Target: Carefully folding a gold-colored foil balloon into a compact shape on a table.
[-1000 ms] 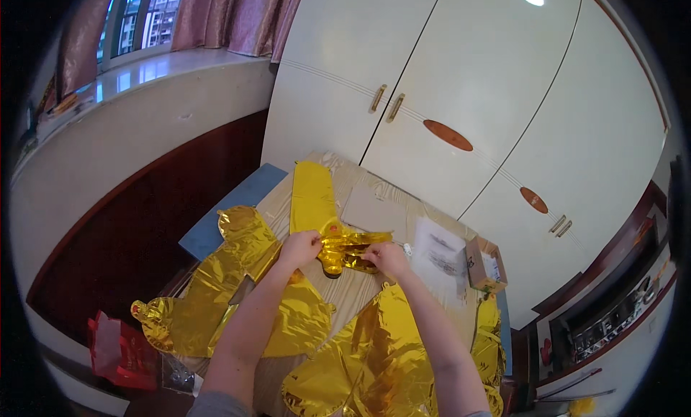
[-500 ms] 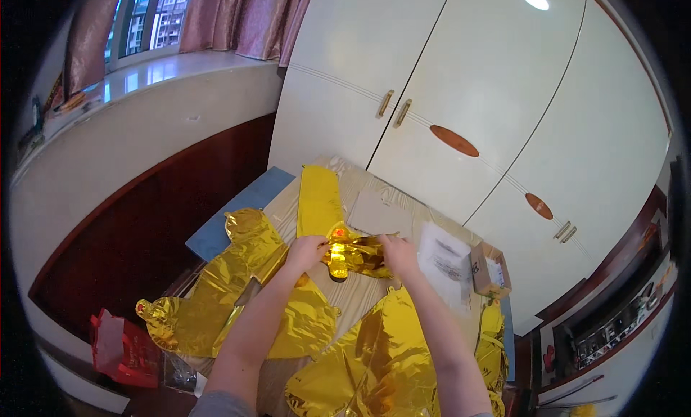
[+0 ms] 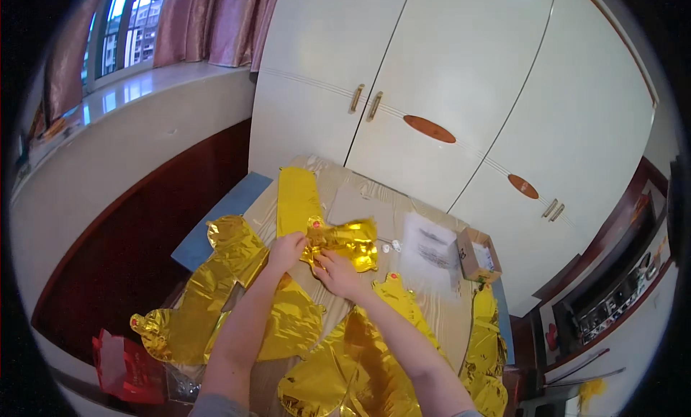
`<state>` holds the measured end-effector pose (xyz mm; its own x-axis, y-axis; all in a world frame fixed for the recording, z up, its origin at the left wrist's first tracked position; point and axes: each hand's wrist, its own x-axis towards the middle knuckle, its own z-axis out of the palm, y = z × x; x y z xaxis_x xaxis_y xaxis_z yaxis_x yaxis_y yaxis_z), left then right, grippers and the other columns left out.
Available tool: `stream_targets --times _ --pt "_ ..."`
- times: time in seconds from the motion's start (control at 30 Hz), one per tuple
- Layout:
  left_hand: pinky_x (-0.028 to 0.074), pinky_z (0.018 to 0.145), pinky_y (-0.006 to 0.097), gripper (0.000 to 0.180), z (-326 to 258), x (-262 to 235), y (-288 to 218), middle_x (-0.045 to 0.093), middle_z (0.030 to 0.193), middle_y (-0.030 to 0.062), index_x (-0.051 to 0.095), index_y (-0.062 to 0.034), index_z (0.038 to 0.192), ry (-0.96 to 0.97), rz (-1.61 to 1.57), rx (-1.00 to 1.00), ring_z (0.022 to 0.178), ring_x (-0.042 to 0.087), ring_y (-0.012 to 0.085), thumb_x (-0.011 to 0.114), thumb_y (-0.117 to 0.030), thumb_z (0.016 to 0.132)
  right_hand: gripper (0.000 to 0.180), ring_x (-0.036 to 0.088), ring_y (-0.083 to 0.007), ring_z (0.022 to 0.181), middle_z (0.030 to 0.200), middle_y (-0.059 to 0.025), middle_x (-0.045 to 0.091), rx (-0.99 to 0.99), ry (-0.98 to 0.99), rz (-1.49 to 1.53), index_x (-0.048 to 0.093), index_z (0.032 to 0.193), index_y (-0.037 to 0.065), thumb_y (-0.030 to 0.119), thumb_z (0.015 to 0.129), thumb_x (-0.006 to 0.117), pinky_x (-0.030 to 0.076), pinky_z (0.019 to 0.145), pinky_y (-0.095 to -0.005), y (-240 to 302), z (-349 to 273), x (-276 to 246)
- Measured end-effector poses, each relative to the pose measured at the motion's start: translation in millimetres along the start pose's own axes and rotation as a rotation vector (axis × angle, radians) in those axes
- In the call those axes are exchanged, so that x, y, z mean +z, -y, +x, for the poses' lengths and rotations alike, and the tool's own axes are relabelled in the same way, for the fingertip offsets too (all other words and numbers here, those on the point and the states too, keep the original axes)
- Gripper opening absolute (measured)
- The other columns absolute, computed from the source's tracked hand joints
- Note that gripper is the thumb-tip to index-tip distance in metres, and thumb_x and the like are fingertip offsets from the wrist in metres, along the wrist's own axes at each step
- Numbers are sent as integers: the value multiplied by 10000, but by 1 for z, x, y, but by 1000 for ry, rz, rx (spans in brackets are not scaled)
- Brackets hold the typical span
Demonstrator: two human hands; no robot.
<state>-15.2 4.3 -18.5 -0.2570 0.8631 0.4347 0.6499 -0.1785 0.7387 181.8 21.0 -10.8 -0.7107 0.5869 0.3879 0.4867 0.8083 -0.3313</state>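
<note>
A shiny gold foil balloon (image 3: 353, 238), partly folded and flat, lies near the middle of the table with a small red mark on its upper left corner. My left hand (image 3: 288, 251) is closed on its left edge, the fingertips pinched together. Beside it, my right hand (image 3: 337, 273) has its fingers bent onto the balloon's lower left part; the fingertips are partly hidden against the foil. A flat, matte yellow-gold foil strip (image 3: 298, 197) extends behind my left hand. Under and left of my left forearm spreads a larger gold foil balloon (image 3: 205, 291).
Another gold balloon (image 3: 324, 381) lies at the near edge, with a crumpled one (image 3: 484, 345) at the right. Toward the back are a grey sheet (image 3: 361, 209), a smudged white paper (image 3: 430, 251) and a cardboard box (image 3: 479, 255). White cabinets (image 3: 446, 71) stand behind the table; a red bag (image 3: 126, 366) is lower left.
My right hand has moved left from the balloon's right end to beside my left hand. The balloon's right end now lies spread out. The whole view has shifted slightly.
</note>
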Motion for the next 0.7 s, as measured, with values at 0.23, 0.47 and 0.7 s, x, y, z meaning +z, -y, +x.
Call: stream_targets --times 0.23,0.47,0.7 --pt "532 666 437 198 -5 -3 -12 686 817 169 688 -58 869 42 248 77 757 672 356 639 -247 837 553 314 -305 1415 1521 -112 364 121 151 -349 387 1466 274 523 973 363 224 1114 -589 14 -5 4" --pt "537 685 478 197 30 0 -33 686 801 173 702 -75 849 134 570 59 762 662 396 567 -216 873 623 267 -303 1441 1561 -30 313 245 222 -348 336 1493 210 551 971 325 170 1079 -705 21 -7 -2" --pt "520 714 501 201 105 -71 -74 672 799 197 687 -110 990 -146 477 174 801 655 395 534 -194 892 617 203 -326 1461 1585 -4 259 286 278 -339 297 1512 254 560 976 307 98 1081 -742 27 -7 -11"
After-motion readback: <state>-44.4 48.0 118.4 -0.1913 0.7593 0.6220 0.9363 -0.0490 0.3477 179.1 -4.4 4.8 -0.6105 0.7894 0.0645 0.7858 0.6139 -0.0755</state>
